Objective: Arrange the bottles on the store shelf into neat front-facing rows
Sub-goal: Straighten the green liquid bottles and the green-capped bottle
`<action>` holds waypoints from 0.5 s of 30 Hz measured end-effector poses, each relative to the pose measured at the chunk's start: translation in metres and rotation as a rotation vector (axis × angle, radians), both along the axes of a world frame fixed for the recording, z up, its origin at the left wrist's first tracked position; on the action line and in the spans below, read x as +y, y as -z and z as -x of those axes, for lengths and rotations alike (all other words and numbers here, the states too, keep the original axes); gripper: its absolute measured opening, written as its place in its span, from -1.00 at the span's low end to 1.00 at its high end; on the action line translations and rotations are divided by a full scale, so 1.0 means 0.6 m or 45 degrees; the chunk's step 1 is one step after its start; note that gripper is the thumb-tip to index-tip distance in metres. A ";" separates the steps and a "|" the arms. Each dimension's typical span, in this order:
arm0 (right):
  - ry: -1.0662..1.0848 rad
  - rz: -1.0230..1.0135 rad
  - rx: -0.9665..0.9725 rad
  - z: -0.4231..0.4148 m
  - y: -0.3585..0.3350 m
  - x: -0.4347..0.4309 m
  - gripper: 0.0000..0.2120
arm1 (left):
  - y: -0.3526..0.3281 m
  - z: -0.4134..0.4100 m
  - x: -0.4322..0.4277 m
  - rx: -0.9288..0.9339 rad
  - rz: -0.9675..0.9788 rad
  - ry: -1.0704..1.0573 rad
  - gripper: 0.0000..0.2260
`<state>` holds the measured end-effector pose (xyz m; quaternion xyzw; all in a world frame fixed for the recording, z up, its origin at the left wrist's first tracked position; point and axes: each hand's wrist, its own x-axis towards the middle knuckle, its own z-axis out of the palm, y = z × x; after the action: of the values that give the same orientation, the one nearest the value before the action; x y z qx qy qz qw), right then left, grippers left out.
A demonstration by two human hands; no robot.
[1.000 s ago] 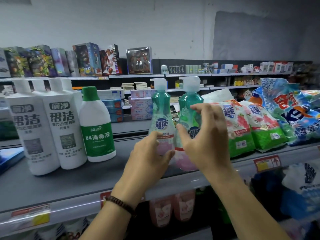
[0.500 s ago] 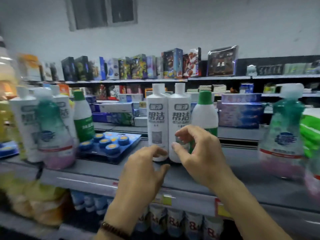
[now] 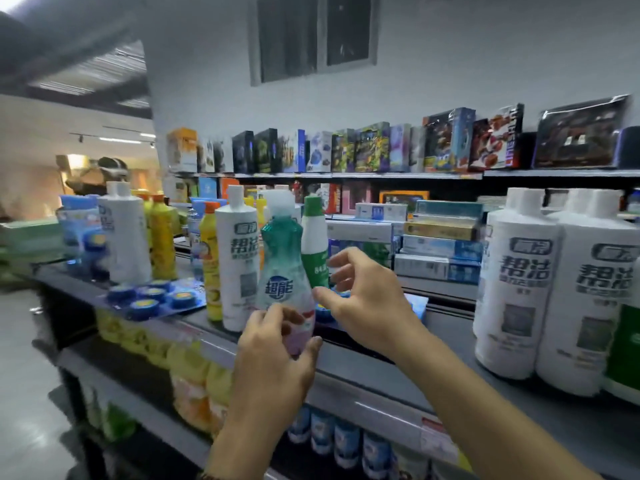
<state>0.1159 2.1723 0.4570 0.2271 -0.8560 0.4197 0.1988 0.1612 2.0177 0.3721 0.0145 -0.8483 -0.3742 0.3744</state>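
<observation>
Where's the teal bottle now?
The teal bottle is centre of the head view, at the shelf's front, its base in the left hand, right of a white bottle.

**Open shelf at the right, crowd at the left**

A bare stretch of shelf (image 3: pixel 450 334) lies between the teal bottle (image 3: pixel 282 271) and two big white bottles (image 3: pixel 516 282) at the right; a hand can pass there. Stacked boxes (image 3: pixel 440 244) close it off at the far side. Left of the teal bottle a white bottle (image 3: pixel 237 258) stands just beside it, then a yellow bottle (image 3: pixel 211 268) and a blue pack (image 3: pixel 152 297). A green bottle (image 3: pixel 315 244) stands close behind.
</observation>
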 end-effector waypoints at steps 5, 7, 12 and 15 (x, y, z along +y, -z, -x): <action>-0.022 0.028 -0.124 0.062 -0.034 -0.112 -0.29 | 0.010 0.032 -0.074 0.030 -0.104 0.003 -0.53; -0.043 0.085 -0.198 0.080 -0.034 -0.134 -0.32 | 0.015 0.045 -0.099 0.029 -0.110 0.038 -0.46; -0.084 0.205 -0.249 0.108 -0.017 -0.156 -0.40 | 0.015 0.068 -0.128 -0.003 -0.169 0.196 -0.32; -0.134 0.286 -0.272 0.115 -0.015 -0.154 -0.55 | 0.022 0.088 -0.138 -0.013 -0.200 0.263 -0.30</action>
<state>0.0468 2.0798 0.4660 0.2019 -0.8069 0.5443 0.1086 0.1084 1.9348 0.3592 -0.0419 -0.8152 -0.4759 0.3273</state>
